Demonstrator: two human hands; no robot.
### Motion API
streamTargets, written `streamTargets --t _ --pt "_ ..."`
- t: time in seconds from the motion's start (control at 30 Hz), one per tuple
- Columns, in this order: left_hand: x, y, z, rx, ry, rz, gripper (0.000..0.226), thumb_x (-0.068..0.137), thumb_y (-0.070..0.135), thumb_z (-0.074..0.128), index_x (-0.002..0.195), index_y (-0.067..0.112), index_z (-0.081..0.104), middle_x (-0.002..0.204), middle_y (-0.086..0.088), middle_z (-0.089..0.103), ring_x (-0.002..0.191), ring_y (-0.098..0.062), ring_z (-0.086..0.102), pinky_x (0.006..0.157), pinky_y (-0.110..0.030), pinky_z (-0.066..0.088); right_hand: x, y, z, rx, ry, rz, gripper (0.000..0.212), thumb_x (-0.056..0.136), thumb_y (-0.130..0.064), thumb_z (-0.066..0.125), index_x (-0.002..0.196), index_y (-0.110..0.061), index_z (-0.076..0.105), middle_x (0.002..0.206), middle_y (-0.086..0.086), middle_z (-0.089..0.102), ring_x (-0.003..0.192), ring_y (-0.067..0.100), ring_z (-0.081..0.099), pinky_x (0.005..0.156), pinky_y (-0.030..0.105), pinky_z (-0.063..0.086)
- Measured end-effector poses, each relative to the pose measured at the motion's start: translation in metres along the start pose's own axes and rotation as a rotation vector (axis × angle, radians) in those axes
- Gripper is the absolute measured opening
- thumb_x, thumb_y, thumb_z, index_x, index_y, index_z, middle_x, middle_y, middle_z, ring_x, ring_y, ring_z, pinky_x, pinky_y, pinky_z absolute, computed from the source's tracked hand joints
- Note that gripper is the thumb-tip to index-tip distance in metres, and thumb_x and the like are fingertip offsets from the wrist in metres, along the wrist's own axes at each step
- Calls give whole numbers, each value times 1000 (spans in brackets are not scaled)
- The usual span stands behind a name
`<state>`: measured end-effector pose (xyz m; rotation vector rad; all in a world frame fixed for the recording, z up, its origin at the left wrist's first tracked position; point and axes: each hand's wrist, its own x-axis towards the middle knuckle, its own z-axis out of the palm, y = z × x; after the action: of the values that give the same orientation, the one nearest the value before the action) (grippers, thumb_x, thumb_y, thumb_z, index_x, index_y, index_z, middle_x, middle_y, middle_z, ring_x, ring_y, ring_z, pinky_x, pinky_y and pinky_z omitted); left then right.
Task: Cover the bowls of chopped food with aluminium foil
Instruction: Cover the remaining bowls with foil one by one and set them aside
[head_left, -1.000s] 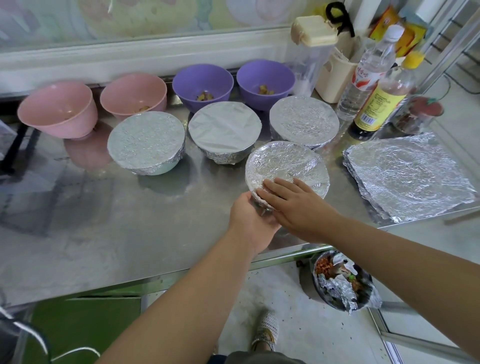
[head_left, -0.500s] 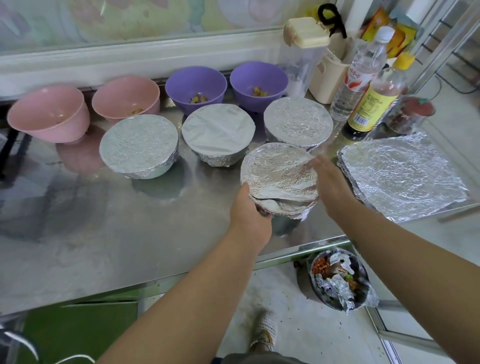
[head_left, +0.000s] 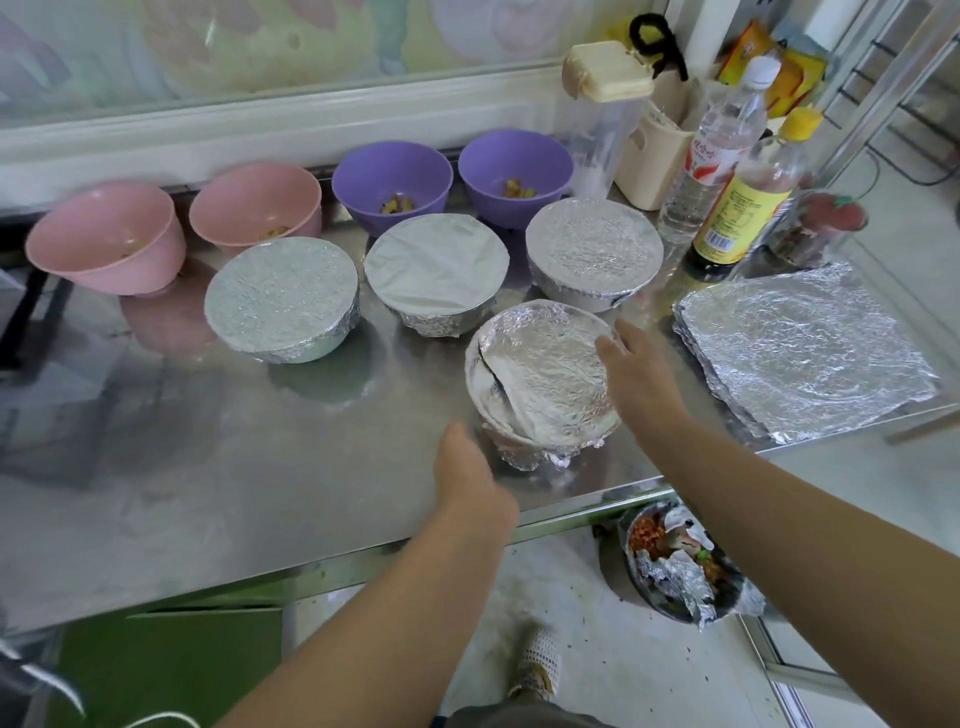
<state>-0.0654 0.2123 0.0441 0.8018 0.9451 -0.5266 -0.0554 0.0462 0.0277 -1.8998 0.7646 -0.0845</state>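
Foil-covered near bowl (head_left: 540, 384) now tips toward the camera, no longer flat. A dark fold-gap opens at its left rim. Right hand (head_left: 641, 376) is off the foil top, fingers straight along the right rim. Left hand (head_left: 470, 473) drops to the near-left base.

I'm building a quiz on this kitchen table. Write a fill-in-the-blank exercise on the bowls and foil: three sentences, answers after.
1. The foil-covered bowls on the steel table number ____.
2. The uncovered bowl nearest the yellow-capped bottle is ____ in colour.
3. The stack of foil sheets lies to the ____ of the nearest covered bowl.
Missing words: four; purple; right.
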Motion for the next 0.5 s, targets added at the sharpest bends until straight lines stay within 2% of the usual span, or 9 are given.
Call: streamTargets --t 0.03,0.07,0.1,0.13,0.17,0.23,0.37,0.5 --pt "-5 -3 3 -32 -70 -68 29 102 32 45 105 11 64 111 -13 67 96 -29 62 79 -46 57 1 0 1 -48 -10 -23 48 109 -33 41 156 -26 36 155 5 44 133 22 50 110 44 42" --pt "-7 -4 7 -65 -128 -93 31 101 33 45 112 12 66 118 -14 67 104 -32 63 86 -49 56 1 1 2 -85 -16 -43 46 109 -29 39 155 -28 37 148 6 50 114 17 60 96 38 50" --pt "-5 -3 9 -95 -166 -93 35 101 35 45 120 14 65 126 -14 66 113 -33 61 93 -50 53 1 2 3 -117 -17 -61 47 109 -25 37 155 -28 38 138 5 55 90 10 62 77 30 51" --pt "-3 -1 11 -124 -203 -87 39 103 38 44 129 16 62 132 -14 63 121 -35 58 96 -50 50 2 4 3 -146 -17 -74 48 108 -20 36 155 -28 39 132 3 59 74 5 56 66 25 46" --pt "4 2 12 -137 -232 -80 43 104 41 41 135 17 58 137 -14 60 126 -37 55 100 -51 47 2 6 2 -176 -11 -87 49 108 -15 36 155 -27 40 133 2 60 70 5 54 65 25 44" --pt "16 9 15 -129 -284 -74 47 104 42 37 140 18 55 141 -14 58 130 -38 53 108 -55 42 1 8 0 -216 7 -99 50 106 -9 37 154 -26 42 140 3 60 74 8 57 71 29 46" --pt "39 13 15 -66 -250 -65 39 101 32 41 131 19 63 130 -12 66 120 -37 61 104 -61 44 -1 9 0 -243 20 -120 51 105 -7 40 152 -26 44 126 6 67 62 5 52 60 22 40" --pt "41 10 18 -93 -223 -26 35 101 27 41 123 18 67 123 -12 70 115 -34 65 103 -61 45 -2 8 -1 -242 29 -117 52 105 -5 39 153 -25 44 135 7 63 64 6 55 63 25 43"
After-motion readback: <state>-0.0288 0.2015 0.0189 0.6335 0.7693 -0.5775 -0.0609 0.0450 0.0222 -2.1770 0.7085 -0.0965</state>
